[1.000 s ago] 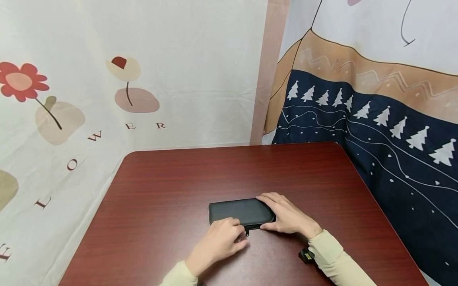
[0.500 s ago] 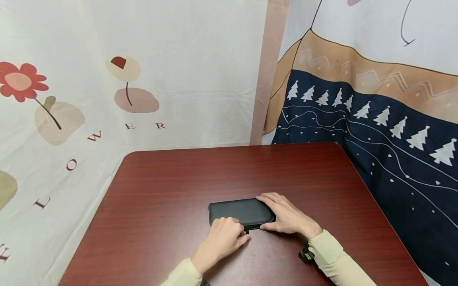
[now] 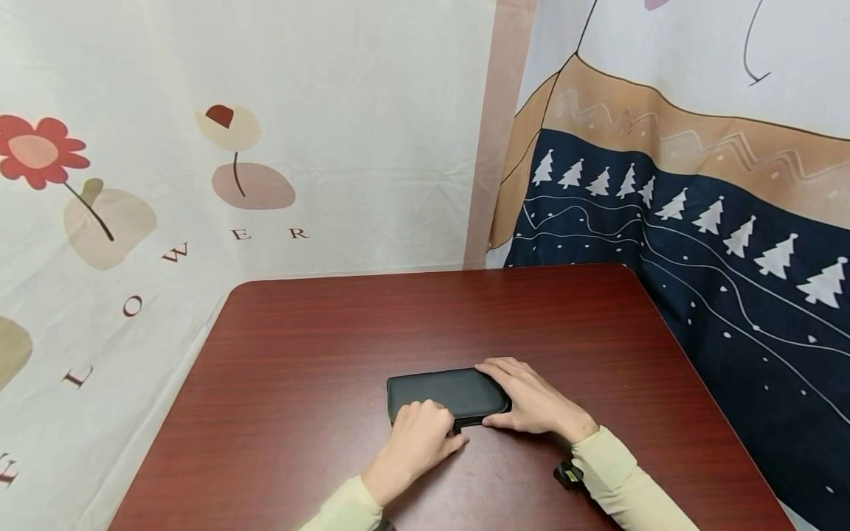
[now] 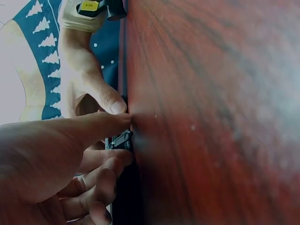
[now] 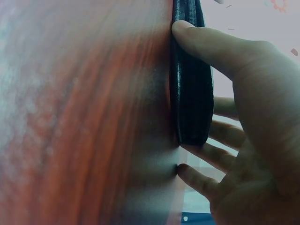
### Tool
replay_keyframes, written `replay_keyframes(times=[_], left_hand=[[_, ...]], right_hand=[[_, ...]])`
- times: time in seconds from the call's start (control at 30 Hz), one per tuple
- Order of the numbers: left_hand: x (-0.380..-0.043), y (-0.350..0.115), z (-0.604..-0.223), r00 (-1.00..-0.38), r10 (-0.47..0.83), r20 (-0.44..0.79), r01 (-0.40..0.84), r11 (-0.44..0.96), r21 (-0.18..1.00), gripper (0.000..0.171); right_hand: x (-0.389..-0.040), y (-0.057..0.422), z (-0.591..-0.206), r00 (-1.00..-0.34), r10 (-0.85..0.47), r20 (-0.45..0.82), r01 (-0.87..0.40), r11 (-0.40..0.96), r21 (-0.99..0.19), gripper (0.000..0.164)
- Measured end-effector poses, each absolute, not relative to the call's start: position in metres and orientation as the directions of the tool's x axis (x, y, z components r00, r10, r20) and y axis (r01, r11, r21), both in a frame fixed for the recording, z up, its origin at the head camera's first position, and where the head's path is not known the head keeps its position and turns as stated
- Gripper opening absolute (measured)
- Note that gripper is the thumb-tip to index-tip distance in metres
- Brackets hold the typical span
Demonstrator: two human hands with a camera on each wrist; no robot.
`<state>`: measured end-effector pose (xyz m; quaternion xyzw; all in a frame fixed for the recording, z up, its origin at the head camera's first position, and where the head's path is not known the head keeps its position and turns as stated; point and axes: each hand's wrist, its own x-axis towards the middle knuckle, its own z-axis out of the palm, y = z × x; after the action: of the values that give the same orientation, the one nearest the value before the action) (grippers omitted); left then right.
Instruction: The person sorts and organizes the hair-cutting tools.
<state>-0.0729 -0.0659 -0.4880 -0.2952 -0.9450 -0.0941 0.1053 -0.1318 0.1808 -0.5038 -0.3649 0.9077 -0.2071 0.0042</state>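
A flat black zippered case [image 3: 458,391] lies on the table, its long zipped side toward me. My right hand [image 3: 531,402] grips its right end, thumb on the near edge and fingers at the far edge. In the right wrist view that thumb [image 5: 185,28] presses beside the zipper teeth [image 5: 191,11], and the fingers spread behind the case. At the near side, my left hand [image 3: 421,439] has its thumb and curled index finger around the zipper pull [image 4: 122,140]. From the head view, the left hand hides the case's near left edge and most of the pull.
The reddish-brown wooden table [image 3: 319,332] stretches beyond and to both sides of the case. A pale flower-printed cloth [image 3: 385,147] hangs behind it, with a navy tree-patterned cloth [image 3: 704,258] at the right. A small black device [image 3: 567,474] sits at the right wrist.
My left hand has shifted slightly right and forward, its thumb coming up to the zipper pull, which was more exposed before. The right hand and the case have stayed put.
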Motion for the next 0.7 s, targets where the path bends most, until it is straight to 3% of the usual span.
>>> replay_keyframes(times=[0.37, 0.7], left_hand=[[-0.0716, -0.062, -0.4857, -0.808, 0.51, 0.296, 0.557, 0.825, 0.098, 0.048], [-0.0703, -0.0633, -0.4875, -0.79, 0.523, 0.32, 0.584, 0.802, 0.129, 0.048]], right_hand=[[-0.1315, 0.181, -0.5042, -0.74, -0.659, 0.138, -0.652, 0.65, -0.39, 0.091], [-0.1319, 0.1809, -0.5045, -0.743, -0.655, 0.138, -0.648, 0.651, -0.396, 0.09]])
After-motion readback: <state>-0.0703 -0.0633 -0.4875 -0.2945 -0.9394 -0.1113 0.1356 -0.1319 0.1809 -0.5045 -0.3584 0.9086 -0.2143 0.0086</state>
